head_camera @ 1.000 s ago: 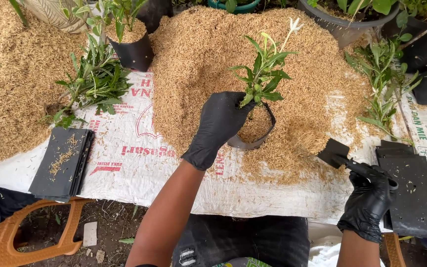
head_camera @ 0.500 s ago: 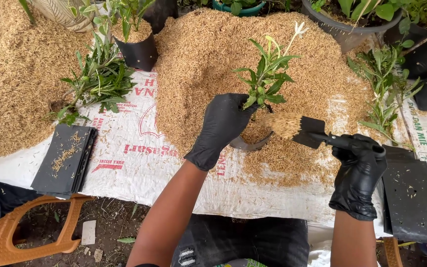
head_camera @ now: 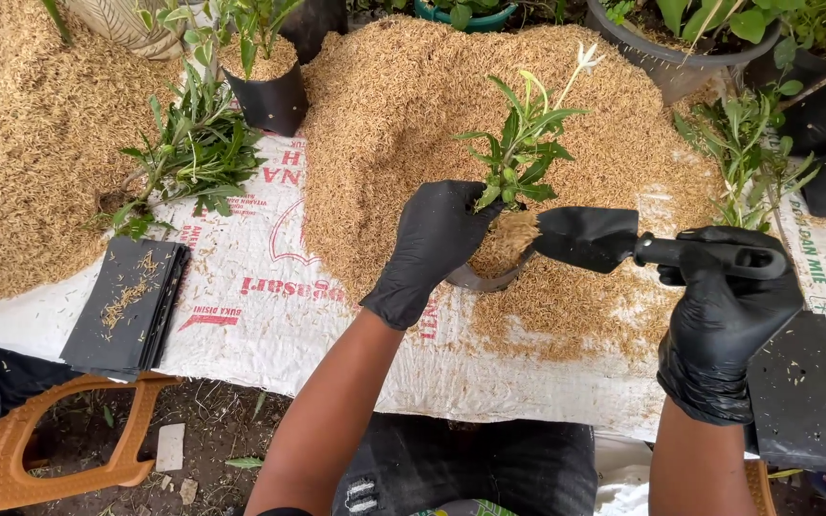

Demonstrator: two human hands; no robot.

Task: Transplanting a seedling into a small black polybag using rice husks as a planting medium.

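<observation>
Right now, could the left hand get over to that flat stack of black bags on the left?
Probably not freely: the left hand is gripping the seedling in its small black bag. The stack of black bags lies uncovered on the sheet, with nothing between, but the hand would have to let go first.

Over on the left there's a flat stack of black grow bags (head_camera: 126, 306) lying on the white printed sack (head_camera: 270, 306), with a loose bunch of green cuttings (head_camera: 193, 158) just above it. A filled black bag (head_camera: 265, 81) stands behind (already planted). An orange plastic chair (head_camera: 50, 440) sits bottom left.
</observation>
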